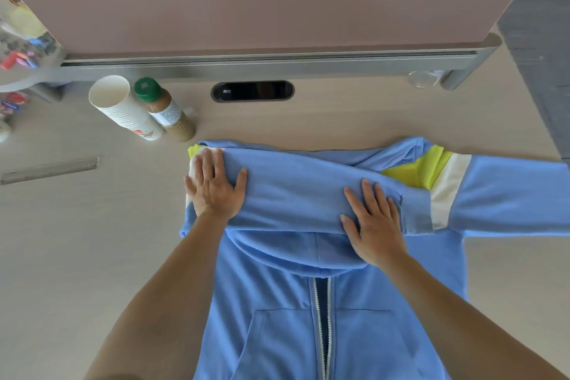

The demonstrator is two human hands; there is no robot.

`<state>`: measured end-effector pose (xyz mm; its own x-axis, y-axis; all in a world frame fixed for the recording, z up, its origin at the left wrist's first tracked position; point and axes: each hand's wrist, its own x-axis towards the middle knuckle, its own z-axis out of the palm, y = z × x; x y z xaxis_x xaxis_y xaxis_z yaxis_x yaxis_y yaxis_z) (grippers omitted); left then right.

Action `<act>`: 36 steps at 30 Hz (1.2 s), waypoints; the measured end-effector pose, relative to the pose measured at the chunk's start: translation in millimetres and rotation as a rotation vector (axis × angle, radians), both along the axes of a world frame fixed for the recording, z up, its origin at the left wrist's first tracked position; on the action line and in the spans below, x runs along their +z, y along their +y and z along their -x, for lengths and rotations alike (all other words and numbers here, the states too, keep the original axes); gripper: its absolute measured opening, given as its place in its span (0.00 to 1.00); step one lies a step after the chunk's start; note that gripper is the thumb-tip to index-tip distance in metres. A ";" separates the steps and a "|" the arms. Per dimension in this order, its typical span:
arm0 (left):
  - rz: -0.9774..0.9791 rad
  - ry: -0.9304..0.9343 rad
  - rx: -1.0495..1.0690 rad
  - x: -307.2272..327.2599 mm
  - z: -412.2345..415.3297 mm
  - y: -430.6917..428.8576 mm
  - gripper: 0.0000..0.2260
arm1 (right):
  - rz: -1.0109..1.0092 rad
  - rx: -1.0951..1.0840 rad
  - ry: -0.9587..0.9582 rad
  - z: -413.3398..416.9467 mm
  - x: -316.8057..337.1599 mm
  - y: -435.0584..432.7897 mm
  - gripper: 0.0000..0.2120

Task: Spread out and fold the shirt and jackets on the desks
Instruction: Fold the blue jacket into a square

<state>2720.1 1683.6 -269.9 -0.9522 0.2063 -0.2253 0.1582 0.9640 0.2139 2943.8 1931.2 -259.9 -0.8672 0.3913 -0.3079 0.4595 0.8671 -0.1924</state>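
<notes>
Blue zip-up jacket (287, 311) lies flat on desk (92, 241), one sleeve folded across.

Soft matt fleece jacket (308, 194) with ribbed cuff (415, 210) — on pale, smooth wood-grain desk (92, 241).

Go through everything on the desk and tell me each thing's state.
Jacket, lying front up.
Folded sleeve, laid across the jacket.
Other sleeve, spread out flat.
Left hand, flat on the folded sleeve.
Right hand, flat near its cuff.
Paper cups, stacked, upright.
Bottle, capped, upright.
</notes>
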 end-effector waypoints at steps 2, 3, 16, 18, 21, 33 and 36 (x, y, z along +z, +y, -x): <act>-0.075 0.051 0.093 3.7 4.1 2.8 0.33 | 0.007 0.012 -0.025 0.5 1.1 1.0 0.35; -0.133 0.045 0.189 9.4 8.0 4.6 0.31 | 0.008 0.020 -0.042 1.3 3.2 1.0 0.35; -0.738 -0.253 0.546 47.0 74.4 -29.1 0.03 | -0.036 0.148 0.110 86.6 46.4 -59.9 0.29; -0.993 -0.401 0.662 48.8 80.6 -38.6 0.05 | -0.054 0.176 0.065 100.2 48.9 -72.3 0.29; -1.310 -0.633 0.802 44.5 93.7 -55.1 0.14 | -0.067 0.198 -0.063 110.8 40.9 -81.6 0.28; -0.799 -0.209 0.634 36.2 89.7 -39.3 0.09 | -0.095 0.214 -0.150 119.2 37.7 -117.0 0.32; -0.894 -0.220 0.622 32.9 93.1 -41.4 0.09 | -0.086 0.218 -0.150 123.7 43.6 -121.5 0.32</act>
<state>2627.0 1642.2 -236.9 -0.9037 -0.1206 -0.4109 -0.4262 0.3470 0.8354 2820.1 1809.7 -216.3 -0.8812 0.2302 -0.4129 0.2778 0.9589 -0.0582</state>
